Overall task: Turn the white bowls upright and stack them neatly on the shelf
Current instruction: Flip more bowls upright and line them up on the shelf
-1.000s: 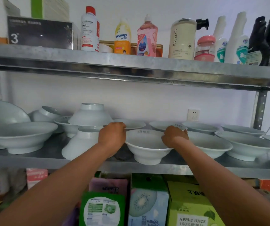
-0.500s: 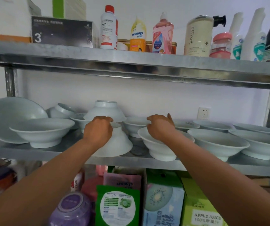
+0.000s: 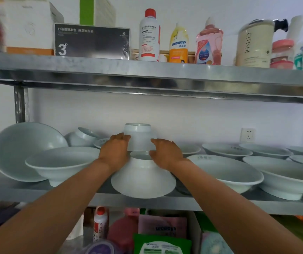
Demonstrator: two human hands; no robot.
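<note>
Left hand [image 3: 115, 153] at 9 o'clock and right hand [image 3: 166, 154] at 3 o'clock, fingers flat, brace rear inverted bowl [image 3: 137, 136]; lift evenly, clearing front inverted bowl [image 3: 143, 180], then turn.

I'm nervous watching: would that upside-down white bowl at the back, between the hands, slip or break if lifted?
The upside-down white glazed bowl looks like rigid ceramic, so probably breakable if dropped. Its glossy, sloping sides may be slippery; the left hand and right hand flanking it seem sensible.
</note>
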